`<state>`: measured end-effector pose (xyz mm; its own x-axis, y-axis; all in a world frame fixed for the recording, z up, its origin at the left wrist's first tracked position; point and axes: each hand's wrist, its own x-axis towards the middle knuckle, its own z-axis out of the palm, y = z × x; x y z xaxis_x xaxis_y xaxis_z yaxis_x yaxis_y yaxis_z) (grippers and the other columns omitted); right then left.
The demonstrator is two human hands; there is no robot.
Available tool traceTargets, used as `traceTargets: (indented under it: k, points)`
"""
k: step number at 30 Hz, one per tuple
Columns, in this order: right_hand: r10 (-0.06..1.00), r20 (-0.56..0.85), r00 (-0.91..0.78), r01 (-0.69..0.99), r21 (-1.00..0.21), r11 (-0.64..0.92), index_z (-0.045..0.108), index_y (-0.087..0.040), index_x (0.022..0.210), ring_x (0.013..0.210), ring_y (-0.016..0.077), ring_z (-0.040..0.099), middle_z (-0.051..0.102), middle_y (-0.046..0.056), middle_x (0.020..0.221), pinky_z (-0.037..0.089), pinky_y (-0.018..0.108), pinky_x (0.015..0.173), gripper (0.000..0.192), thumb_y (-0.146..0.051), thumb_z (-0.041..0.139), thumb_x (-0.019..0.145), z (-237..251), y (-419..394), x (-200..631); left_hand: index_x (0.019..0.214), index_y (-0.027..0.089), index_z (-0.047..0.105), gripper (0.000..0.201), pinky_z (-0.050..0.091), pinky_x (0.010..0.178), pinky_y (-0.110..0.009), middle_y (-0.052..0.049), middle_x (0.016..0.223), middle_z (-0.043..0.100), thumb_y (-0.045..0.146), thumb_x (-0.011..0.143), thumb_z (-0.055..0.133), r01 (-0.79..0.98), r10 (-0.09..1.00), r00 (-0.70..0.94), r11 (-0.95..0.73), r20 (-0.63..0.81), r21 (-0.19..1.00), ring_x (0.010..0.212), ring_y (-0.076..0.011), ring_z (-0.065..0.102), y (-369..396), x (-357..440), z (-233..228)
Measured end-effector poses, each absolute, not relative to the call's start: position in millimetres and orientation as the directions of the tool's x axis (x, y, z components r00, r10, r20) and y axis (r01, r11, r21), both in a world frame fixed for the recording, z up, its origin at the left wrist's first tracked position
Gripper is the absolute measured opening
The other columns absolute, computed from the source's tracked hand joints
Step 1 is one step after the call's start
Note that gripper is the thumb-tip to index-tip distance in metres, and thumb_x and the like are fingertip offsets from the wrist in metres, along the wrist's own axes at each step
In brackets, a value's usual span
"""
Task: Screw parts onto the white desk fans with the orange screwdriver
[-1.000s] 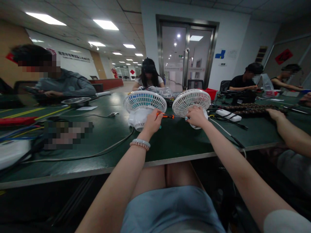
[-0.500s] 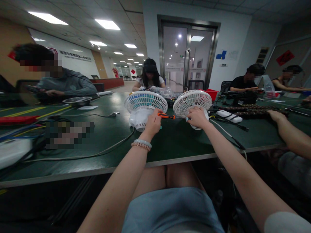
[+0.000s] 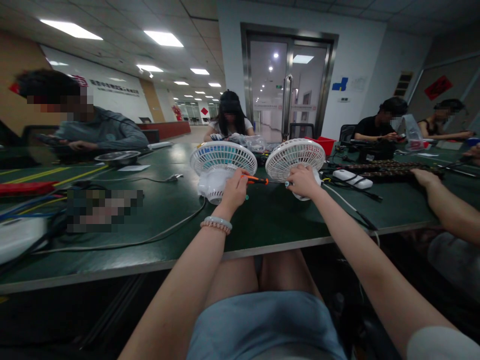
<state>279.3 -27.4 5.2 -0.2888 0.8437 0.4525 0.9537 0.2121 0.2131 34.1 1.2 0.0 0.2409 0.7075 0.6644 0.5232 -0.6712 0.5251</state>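
Two white fans with round slatted grilles lie on the green table before me, the left fan (image 3: 224,159) and the right fan (image 3: 294,156). My left hand (image 3: 235,189) is closed around an orange and black screwdriver (image 3: 258,180), beside the left fan's white housing. The screwdriver's shaft points right, toward the right fan. My right hand (image 3: 303,181) has its fingers curled over the right fan's housing and grips it. A small teal-ended part (image 3: 287,184) shows by its fingertips. Where the screwdriver tip ends is too small to tell.
A grey cable (image 3: 161,234) runs from the left fan along the table's front edge. A white box wrapped in black cord (image 3: 352,179) lies on the right, near a neighbour's arm (image 3: 446,200). A red bin (image 3: 325,146) stands behind. Several people sit around the table.
The whole view has shifted slightly left. Both hands keep their holds, and the fans stay in place. The screwdriver's handle looks slightly turned.
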Motion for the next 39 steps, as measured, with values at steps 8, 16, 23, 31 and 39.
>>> traceTargets:
  k: [8, 16, 23, 31, 39]
  points:
    - [0.838, 0.459, -0.296, 0.951, 0.224, 0.214, 0.069, -0.021, 0.086, 0.103, 0.0286, 0.040, 0.059, 0.009, 0.103, 0.027, 0.044, 0.081, 0.026, -0.036, 0.049, 0.079, 3.9, -26.6, 280.3, 0.093, 0.019, 0.052, 0.027, 0.037, 0.056, -0.027, 0.000, 0.065, 0.051, 0.033, 0.087, 0.030, 0.566, 0.706, 0.223, -0.655, 0.672, 0.501, 0.060, -0.0141, 0.049, 2.9, 34.9, -0.7]
    - [0.854, 0.437, -0.283, 0.955, 0.215, 0.206, 0.069, -0.022, 0.089, 0.104, 0.0288, 0.039, 0.058, 0.009, 0.104, 0.026, 0.044, 0.082, 0.027, -0.037, 0.048, 0.080, 5.7, -28.1, 279.8, 0.091, 0.019, 0.052, 0.025, 0.037, 0.058, -0.027, 0.000, 0.065, 0.052, 0.032, 0.087, 0.031, 0.591, 0.700, 0.237, -0.654, 0.674, 0.472, 0.062, -0.0151, 0.050, 2.7, 35.0, -0.2]
    - [0.852, 0.440, -0.283, 0.955, 0.211, 0.208, 0.069, -0.023, 0.089, 0.104, 0.0285, 0.040, 0.059, 0.008, 0.104, 0.026, 0.044, 0.083, 0.027, -0.037, 0.049, 0.080, 6.2, -28.9, 279.5, 0.089, 0.019, 0.053, 0.026, 0.038, 0.059, -0.027, -0.001, 0.066, 0.053, 0.033, 0.087, 0.031, 0.588, 0.711, 0.247, -0.650, 0.658, 0.481, 0.064, -0.0155, 0.050, 1.7, 35.0, 1.5]
    - [0.855, 0.435, -0.283, 0.955, 0.209, 0.210, 0.070, -0.023, 0.089, 0.105, 0.0284, 0.039, 0.059, 0.009, 0.104, 0.025, 0.043, 0.083, 0.027, -0.037, 0.049, 0.080, 5.9, -28.5, 280.2, 0.089, 0.019, 0.053, 0.026, 0.038, 0.058, -0.026, 0.000, 0.066, 0.053, 0.034, 0.086, 0.031, 0.588, 0.720, 0.236, -0.641, 0.653, 0.494, 0.064, -0.0151, 0.050, 1.4, 35.8, 1.8]
    - [0.856, 0.438, -0.276, 0.957, 0.209, 0.201, 0.070, -0.022, 0.089, 0.105, 0.0286, 0.039, 0.058, 0.009, 0.105, 0.026, 0.043, 0.083, 0.026, -0.037, 0.050, 0.080, 5.7, -28.2, 279.6, 0.088, 0.019, 0.052, 0.026, 0.036, 0.057, -0.026, 0.000, 0.064, 0.051, 0.034, 0.086, 0.031, 0.586, 0.725, 0.240, -0.638, 0.645, 0.500, 0.063, -0.0146, 0.048, 1.9, 35.7, 1.9]
